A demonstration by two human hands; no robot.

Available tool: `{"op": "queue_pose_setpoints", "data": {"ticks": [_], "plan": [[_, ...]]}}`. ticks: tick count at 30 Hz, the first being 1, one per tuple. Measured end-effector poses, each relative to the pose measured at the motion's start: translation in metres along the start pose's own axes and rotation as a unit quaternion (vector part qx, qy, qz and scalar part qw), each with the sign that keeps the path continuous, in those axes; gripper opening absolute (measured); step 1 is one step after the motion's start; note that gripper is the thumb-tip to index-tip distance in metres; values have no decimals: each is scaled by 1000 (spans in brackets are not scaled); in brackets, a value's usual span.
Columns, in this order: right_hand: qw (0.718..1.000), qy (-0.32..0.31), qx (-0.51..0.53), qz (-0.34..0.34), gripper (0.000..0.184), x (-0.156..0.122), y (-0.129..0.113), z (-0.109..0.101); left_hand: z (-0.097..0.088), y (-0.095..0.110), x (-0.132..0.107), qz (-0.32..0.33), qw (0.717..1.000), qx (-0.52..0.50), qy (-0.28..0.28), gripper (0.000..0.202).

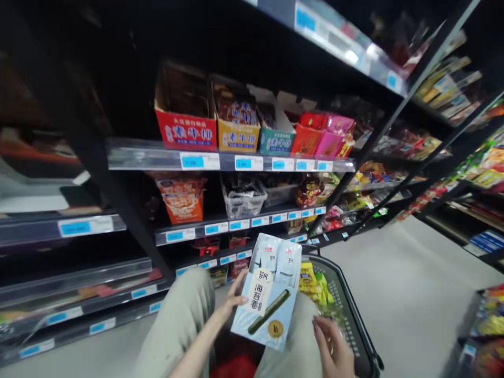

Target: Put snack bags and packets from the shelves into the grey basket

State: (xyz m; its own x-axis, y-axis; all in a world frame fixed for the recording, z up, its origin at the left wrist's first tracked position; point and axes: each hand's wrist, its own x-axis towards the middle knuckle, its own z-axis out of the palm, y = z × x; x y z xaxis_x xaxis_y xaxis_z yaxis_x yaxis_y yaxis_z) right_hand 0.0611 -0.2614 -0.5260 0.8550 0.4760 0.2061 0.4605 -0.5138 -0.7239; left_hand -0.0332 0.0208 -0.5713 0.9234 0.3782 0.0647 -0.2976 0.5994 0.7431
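Observation:
My left hand (232,300) grips the left edge of a light blue box of seaweed rolls (268,307), thumb on its front. The box is tilted upright above my knees, its top open with white packets (277,257) showing inside. My right hand (334,344) is apart from the box, to its lower right, over the near side of a dark shopping basket (350,315). Its fingers are loosely bent and apart, with nothing visible in them. Yellow and green snack packs (315,283) lie in the basket, partly hidden by the box and my right hand.
Dark store shelves (232,160) stand in front, carrying red, yellow and green snack cartons (238,137). Below them are an orange tub (181,202) and a clear plastic bin (244,202). Pale floor (425,278) runs along the aisle to the right. More snack packs (490,320) sit at the right edge.

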Motion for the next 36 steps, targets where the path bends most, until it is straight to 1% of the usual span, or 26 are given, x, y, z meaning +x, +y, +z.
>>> {"op": "queue_pose_setpoints", "data": {"ticks": [1, 3, 5, 6, 8, 11, 14, 16, 19, 21, 24, 27, 29, 30, 31, 34, 35, 36], "plan": [[1000, -2, 17, -18, 34, 10, -20, 4, -5, -6, 0, -24, 1000, -19, 2, 77], [999, 22, 21, -34, 32, 35, -53, 14, -13, -12, 1, -54, 998, -24, -15, 77], [997, 50, 0, -58, 33, 58, -72, 26, -16, -11, 4, -63, 997, -11, -52, 80], [996, 59, -12, -65, 36, 69, -75, 31, -17, -8, 5, -64, 995, -7, -72, 81], [996, 57, -17, -61, 44, 85, -73, 36, -18, -2, 7, -57, 994, -9, -98, 83], [999, 13, 8, -32, 60, 103, -67, 36, -19, 6, 10, -44, 993, -15, -109, 82], [1000, -23, 13, -16, 76, 117, -68, 32, -21, 13, 10, -43, 992, -24, -118, 82], [999, -40, 7, -21, 80, 125, -71, 29, -22, 16, 10, -45, 992, -26, -118, 83], [996, -63, -34, -58, 72, 137, -76, 21, -24, 18, 10, -46, 992, -22, -118, 84], [991, -53, -79, -89, 64, 142, -80, 15, -26, 17, 9, -43, 991, -18, -126, 83], [980, -11, -142, -136, 56, 142, -89, 10, -28, 14, 8, -40, 990, -14, -131, 83], [968, 13, -177, -176, 46, 135, -97, 12, -28, 11, 7, -48, 991, -16, -120, 82], [963, 20, -197, -184, 37, 128, -99, 16, -28, 9, 6, -57, 991, -21, -118, 82], [961, 19, -208, -180, 36, 126, -99, 18, -27, 9, 5, -60, 991, -24, -119, 81], [960, 15, -221, -171, 39, 124, -98, 20, -27, 9, 5, -63, 990, -25, -121, 81], [956, -2, -258, -140, 63, 122, -95, 22, -26, 8, 5, -64, 990, -21, -123, 82], [954, -8, -266, -135, 65, 122, -94, 21, -27, 8, 5, -64, 990, -17, -123, 82], [953, -12, -272, -133, 63, 123, -92, 20, -27, 8, 4, -65, 990, -11, -124, 82]]}}
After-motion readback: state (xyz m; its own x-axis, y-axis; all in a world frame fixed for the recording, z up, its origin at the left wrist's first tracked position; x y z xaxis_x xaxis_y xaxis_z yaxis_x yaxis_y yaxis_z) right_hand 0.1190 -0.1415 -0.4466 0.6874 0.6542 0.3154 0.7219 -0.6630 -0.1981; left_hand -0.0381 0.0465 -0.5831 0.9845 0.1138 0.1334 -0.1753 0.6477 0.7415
